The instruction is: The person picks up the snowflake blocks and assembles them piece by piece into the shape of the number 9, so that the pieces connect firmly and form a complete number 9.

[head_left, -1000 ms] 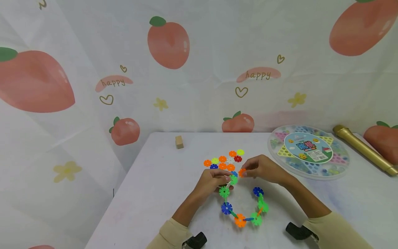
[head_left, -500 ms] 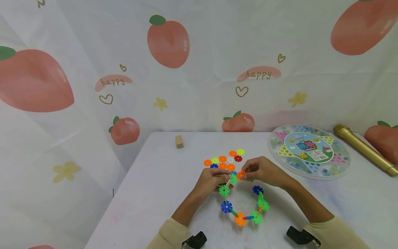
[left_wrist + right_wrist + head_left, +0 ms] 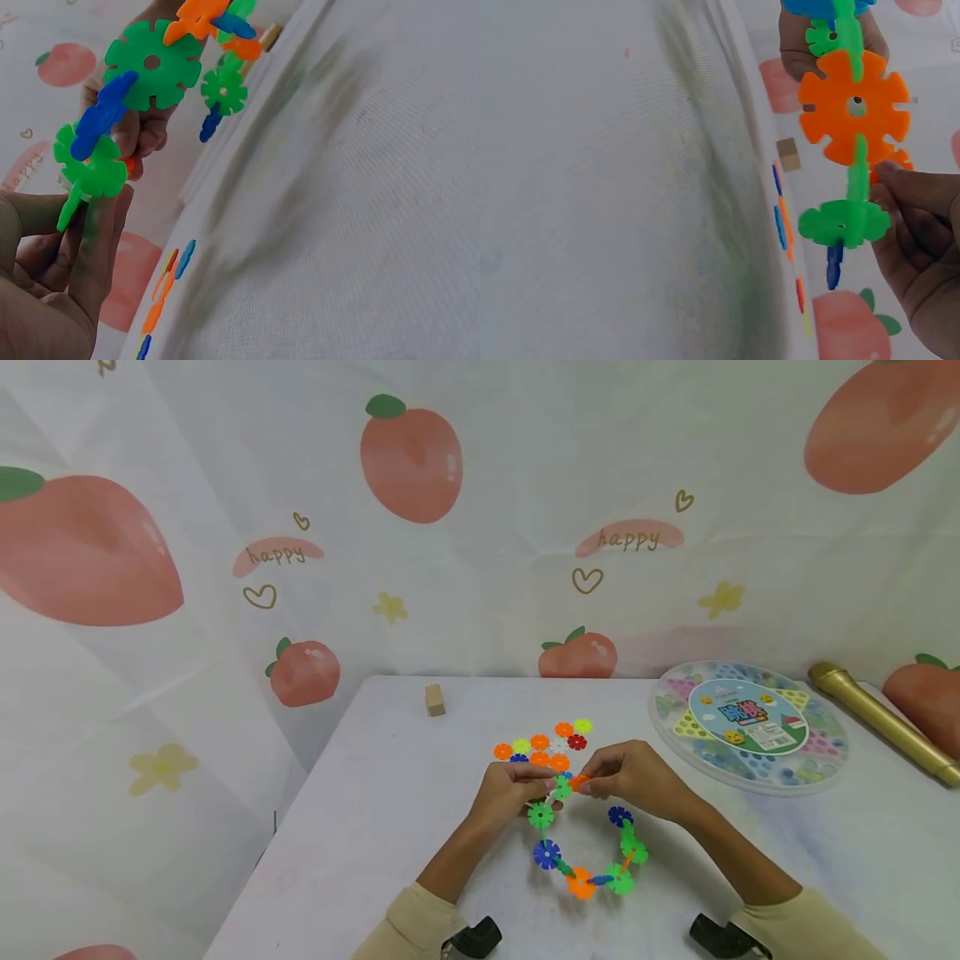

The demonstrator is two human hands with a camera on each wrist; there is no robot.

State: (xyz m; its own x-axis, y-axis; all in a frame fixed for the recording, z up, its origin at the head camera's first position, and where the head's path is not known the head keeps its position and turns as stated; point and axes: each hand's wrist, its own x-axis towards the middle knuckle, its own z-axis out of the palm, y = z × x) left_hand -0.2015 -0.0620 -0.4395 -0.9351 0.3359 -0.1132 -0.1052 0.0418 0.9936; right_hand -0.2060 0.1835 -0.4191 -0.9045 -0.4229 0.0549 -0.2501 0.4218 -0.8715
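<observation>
A curved chain of interlocking snowflake discs (image 3: 581,884), green, blue and orange, hangs in a near-ring between the hands in the head view. My left hand (image 3: 506,793) pinches its upper left end, close to a green disc (image 3: 562,787). Between thumb and fingers, my right hand (image 3: 633,777) holds a loose orange disc (image 3: 578,782), turned at an angle with its rim right at that green disc. In the right wrist view, chain discs partly cover the orange disc (image 3: 897,159). The chain's other end is a dark blue disc (image 3: 619,816), below the right hand.
Several loose discs (image 3: 539,759), orange, yellow, white, red and blue, lie just beyond the hands on the white table (image 3: 360,827). Farther off are a small wooden block (image 3: 434,700), a round clear game box (image 3: 748,727) and a gold microphone (image 3: 885,722).
My right hand has moved slightly left and down, bringing the orange disc from beside the green disc up against it. The orange disc has turned more edge-on. My left hand keeps its grip.
</observation>
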